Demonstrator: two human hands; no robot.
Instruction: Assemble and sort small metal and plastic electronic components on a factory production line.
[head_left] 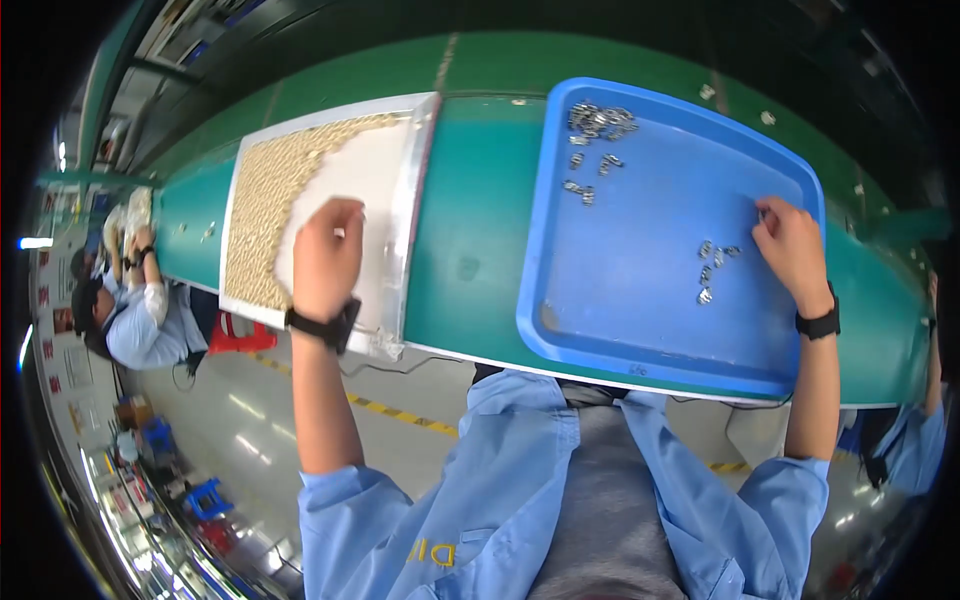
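My left hand [331,252] hovers over the white part of a shallow, light-rimmed tray [414,200]. Its fingers are curled in toward the thumb, and whatever they hold is hidden. Rows of small beige pieces [262,215] cover the left and far side of that tray. At the right side of a big blue plastic tray [640,250], my right hand [792,243] pinches a small metal part at its fingertips. Several loose shiny metal parts [706,272] lie just left of this hand. A denser heap of such parts [600,122] sits in the tray's far left corner.
Both trays rest on a green belt [470,230]; a few small parts [768,118] lie scattered along its far side. Another person [150,325] works at the far left, beside a red stool [240,335]. A second person's blue sleeve [915,450] shows at the right edge.
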